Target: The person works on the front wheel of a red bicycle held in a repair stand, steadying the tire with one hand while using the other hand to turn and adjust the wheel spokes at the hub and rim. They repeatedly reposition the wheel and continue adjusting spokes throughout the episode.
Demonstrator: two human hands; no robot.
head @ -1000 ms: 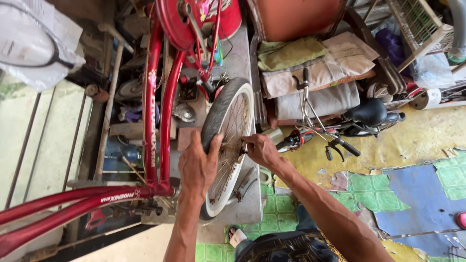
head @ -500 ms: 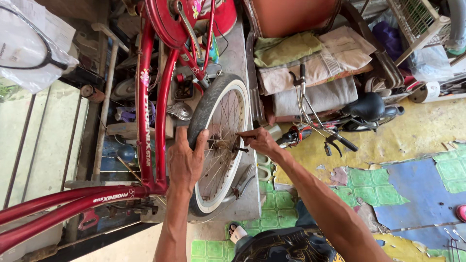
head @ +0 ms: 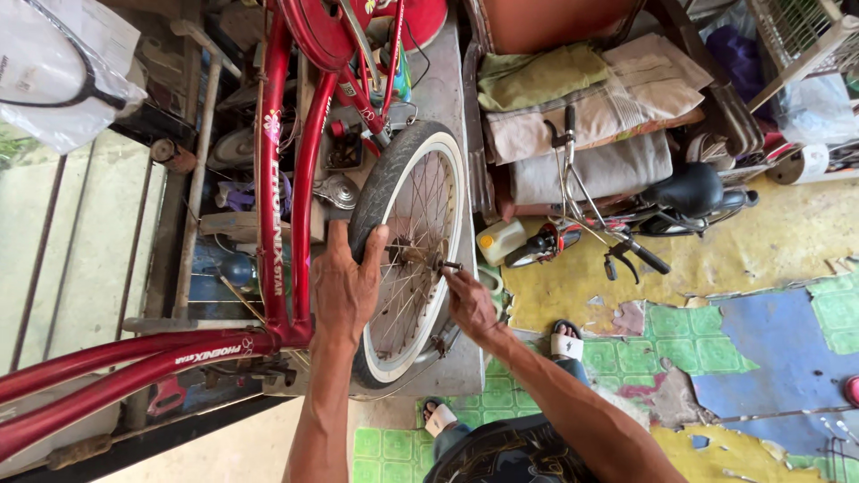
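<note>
So the wheel (head: 410, 255) is standing on edge on the grey worktop (head: 447, 80), right beside the red bike frame (head: 277, 224). The left hand (head: 344, 286) is spread over the black tyre with the fingers curled onto the tread, and I'd say that's just to steady the wheel so it doesn't roll or tip while the hub gets worked on. The right hand (head: 470, 304) has its fingertips pressed together, pinching something small at the end of the axle (head: 445, 266). Can't tell if it's a nut or a tool, too small. Reaching in from the side makes sense, since the axle sticks out that way.

Compared with half a second ago, the right hand has dropped from beside the hub to just under the axle tip. The left hand's grip on the tyre looks the same, and the wheel hasn't really moved on the worktop.
</note>
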